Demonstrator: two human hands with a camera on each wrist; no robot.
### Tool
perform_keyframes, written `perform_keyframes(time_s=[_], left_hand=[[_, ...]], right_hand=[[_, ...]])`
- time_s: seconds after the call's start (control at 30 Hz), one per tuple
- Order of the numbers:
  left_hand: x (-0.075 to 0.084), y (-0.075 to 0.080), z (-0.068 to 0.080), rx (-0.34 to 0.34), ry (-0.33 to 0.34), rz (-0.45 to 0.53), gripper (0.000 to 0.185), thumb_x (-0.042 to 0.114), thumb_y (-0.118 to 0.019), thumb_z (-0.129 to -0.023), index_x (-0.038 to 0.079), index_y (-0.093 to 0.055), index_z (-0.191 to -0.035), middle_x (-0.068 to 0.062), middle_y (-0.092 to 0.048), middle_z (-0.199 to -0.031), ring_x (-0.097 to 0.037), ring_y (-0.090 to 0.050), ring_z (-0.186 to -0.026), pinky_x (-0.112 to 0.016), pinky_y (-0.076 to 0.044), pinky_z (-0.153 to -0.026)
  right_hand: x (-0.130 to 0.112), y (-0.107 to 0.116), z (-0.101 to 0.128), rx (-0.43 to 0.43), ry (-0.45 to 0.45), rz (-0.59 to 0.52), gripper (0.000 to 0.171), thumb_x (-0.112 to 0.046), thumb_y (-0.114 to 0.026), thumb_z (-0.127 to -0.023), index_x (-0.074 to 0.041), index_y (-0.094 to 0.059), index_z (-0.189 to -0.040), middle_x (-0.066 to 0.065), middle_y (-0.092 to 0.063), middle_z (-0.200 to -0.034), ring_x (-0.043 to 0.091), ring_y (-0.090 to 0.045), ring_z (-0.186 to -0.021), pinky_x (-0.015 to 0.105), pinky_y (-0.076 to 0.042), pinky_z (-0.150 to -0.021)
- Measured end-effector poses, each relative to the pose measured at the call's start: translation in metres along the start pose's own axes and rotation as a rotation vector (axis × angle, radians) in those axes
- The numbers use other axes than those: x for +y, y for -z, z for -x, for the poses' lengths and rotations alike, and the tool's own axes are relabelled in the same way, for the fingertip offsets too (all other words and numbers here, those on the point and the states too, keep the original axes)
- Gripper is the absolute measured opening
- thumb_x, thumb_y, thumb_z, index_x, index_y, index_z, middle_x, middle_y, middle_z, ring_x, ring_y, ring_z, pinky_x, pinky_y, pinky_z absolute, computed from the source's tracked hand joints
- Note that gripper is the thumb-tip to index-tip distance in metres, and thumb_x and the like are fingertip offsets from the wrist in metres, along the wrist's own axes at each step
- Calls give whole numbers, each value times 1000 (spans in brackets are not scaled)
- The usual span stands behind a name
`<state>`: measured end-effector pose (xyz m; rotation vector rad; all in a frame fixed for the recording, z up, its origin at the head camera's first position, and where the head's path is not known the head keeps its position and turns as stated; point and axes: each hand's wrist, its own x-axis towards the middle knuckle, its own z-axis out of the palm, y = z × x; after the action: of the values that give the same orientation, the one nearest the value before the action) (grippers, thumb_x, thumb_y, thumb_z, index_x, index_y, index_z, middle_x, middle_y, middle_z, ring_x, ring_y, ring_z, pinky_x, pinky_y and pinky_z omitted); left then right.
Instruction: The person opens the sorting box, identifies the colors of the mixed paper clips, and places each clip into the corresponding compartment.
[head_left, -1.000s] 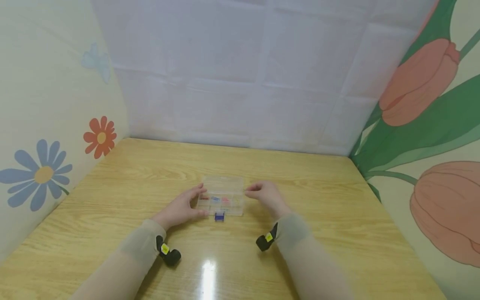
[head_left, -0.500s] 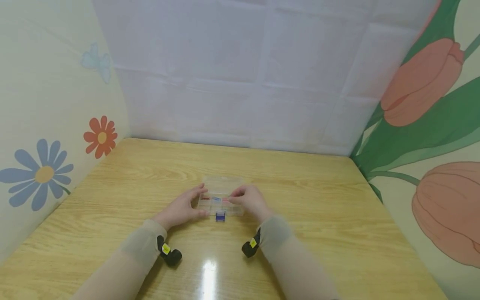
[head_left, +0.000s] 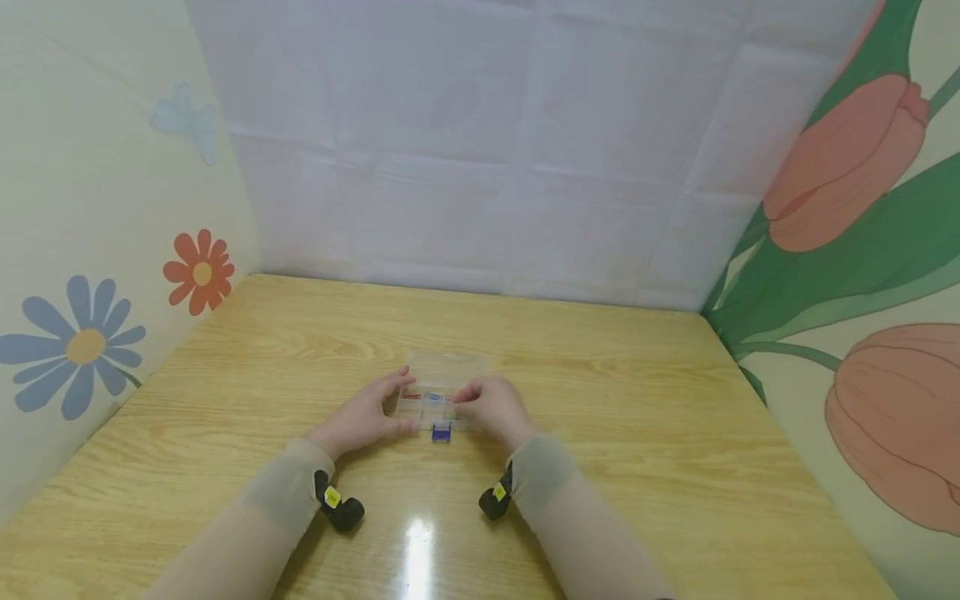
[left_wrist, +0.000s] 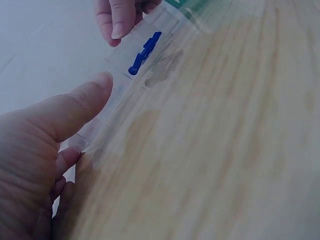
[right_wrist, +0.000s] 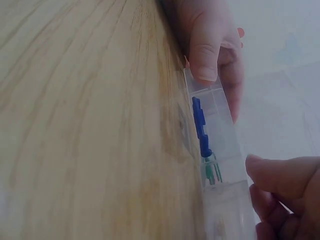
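Note:
A clear plastic compartment box [head_left: 435, 414] lies on the table with its lid [head_left: 448, 365] folded back. My left hand [head_left: 362, 418] holds the left end of the box, thumb at the front and fingers at the far side. The right hand [head_left: 495, 408] has its thumb and fingers bent at a compartment on the right; I cannot tell whether something small is between the fingertips. Small red pieces [head_left: 412, 397] and blue pieces [head_left: 432, 397] sit in the back compartments. In the right wrist view, green wire pieces [right_wrist: 210, 171] like paper clips show through the front wall.
A dark blue latch [head_left: 441, 432] sticks out from the box's front edge. The wood-grain table [head_left: 615, 433] runs around it, with a white cloth [head_left: 480, 167] behind and flower-printed panels on both sides. Each wrist wears a small black camera [head_left: 345, 513].
My right hand has moved left from beside the box to over its right compartments, covering the pink pieces seen earlier. The left hand has stayed on the box.

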<state>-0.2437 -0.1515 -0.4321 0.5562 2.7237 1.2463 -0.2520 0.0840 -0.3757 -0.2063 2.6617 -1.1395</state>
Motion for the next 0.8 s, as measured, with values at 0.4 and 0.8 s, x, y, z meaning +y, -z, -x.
perform_keyframes(time_s=[0.4, 0.8], left_hand=[[0, 0, 0, 4, -6, -22, 85, 52, -73, -80, 14, -39, -147, -5, -17, -160, -37, -18, -143, -60, -17, -112], [-3, 1, 1, 2, -16, -6, 86, 54, -72, -80, 13, -38, -148, -5, -16, -160, -38, -17, -143, -61, -16, -112]], right_hand=[[4, 2, 1, -6, -13, -41, 6, -27, -75, -83, -22, -72, -86, -6, -65, -89, 17, -58, -85, 34, -50, -75], [12, 8, 10, -12, 191, 167, 34, -32, -76, -82, -21, -68, -113, 0, -61, -117, 23, -53, -110, 44, -44, -96]])
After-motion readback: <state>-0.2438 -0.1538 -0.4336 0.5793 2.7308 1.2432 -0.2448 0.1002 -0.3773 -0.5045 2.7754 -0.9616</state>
